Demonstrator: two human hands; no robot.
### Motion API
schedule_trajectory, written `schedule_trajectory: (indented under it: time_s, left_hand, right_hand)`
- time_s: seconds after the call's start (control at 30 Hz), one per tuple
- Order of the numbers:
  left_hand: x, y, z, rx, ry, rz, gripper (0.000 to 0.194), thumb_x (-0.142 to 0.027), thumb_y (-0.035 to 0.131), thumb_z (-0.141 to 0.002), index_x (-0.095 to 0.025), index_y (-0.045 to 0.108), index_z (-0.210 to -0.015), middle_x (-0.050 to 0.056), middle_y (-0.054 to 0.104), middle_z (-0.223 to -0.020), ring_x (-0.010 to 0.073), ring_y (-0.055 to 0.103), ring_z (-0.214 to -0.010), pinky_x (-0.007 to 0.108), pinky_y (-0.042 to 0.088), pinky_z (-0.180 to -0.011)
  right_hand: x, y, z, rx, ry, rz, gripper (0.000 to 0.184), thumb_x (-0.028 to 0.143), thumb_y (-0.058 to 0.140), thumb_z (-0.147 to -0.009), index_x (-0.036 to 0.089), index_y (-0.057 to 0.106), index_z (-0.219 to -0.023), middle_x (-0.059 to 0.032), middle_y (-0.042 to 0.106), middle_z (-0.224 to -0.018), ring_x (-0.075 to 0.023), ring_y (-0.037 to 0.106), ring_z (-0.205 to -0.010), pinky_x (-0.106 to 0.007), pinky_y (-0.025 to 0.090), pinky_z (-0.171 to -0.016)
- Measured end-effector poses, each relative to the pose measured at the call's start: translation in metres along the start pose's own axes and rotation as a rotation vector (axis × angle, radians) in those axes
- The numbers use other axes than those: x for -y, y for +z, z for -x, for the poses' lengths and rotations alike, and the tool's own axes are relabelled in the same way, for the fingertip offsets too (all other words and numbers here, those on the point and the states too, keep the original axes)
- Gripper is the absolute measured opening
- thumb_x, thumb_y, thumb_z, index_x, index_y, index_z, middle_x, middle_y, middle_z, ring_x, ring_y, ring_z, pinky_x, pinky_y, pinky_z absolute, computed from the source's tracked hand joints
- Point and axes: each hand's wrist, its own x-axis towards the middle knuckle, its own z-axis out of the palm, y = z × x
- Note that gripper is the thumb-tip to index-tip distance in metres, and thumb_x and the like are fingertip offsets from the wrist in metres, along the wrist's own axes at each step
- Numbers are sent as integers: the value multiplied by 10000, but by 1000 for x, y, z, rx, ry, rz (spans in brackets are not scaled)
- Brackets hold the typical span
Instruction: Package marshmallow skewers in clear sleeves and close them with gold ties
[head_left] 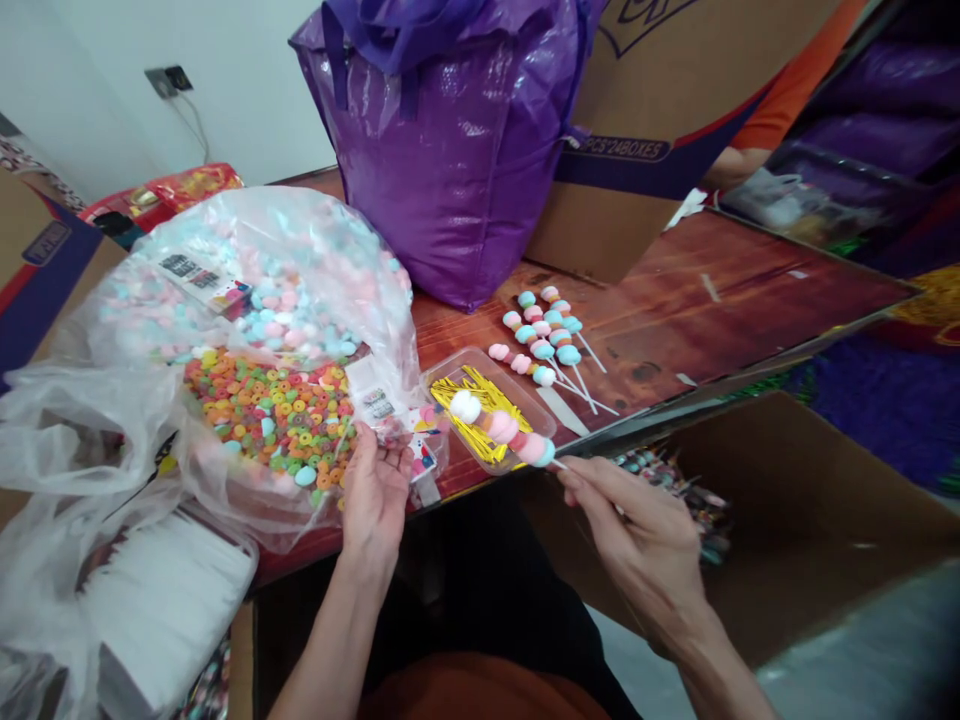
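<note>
My right hand (637, 530) pinches the white stick of a marshmallow skewer (501, 426) that carries a white, a pink and a pink-and-blue piece, held over a clear tray of yellow twist ties (480, 405). My left hand (375, 490) is cupped palm up at the mouth of a clear bag of coloured candy rings (277, 405), fingers curled around small sweets I cannot make out. Behind it lies a larger clear bag of pastel marshmallows (262, 290). Several finished skewers (544, 335) lie on the wooden table (712, 300).
A purple shopping bag (457, 150) and a brown carton (660, 120) stand at the back. An open cardboard box (787, 500) sits low at the right. Another person's orange sleeve (795, 90) shows at top right. White sticks in a container (165, 600) are at lower left.
</note>
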Motion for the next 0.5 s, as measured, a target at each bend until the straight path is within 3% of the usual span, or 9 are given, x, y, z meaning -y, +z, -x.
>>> schedule_trajectory:
  time_s: [0.17,0.33,0.5]
  left_hand:
    - [6,-7,-3,83,62,-32,212,-353,729,-873,-149,673,-882,17,710,-815,95,665,-681,223,540,-681]
    - [3,-15,-8,186,174,-103,385,-389,909,-633,-179,656,-832,-3,730,-826,122,688,-700,243,537,-671]
    - [3,-18,-10,291,232,-205,385,-445,879,-659,-172,660,-820,4,730,-831,120,684,-708,236,543,-672]
  right_hand:
    - [-1,-9,2,83,-96,70,187,80,573,-942,209,692,-1006,5,641,-737,-129,614,-645,-248,472,-637]
    - [1,-19,-4,164,-141,124,165,130,547,-962,198,697,-985,-19,662,-750,-147,616,-643,-275,475,-628]
    - [5,-15,-6,259,-58,38,204,183,519,-986,202,720,-951,-21,656,-708,-150,617,-622,-271,471,-592]
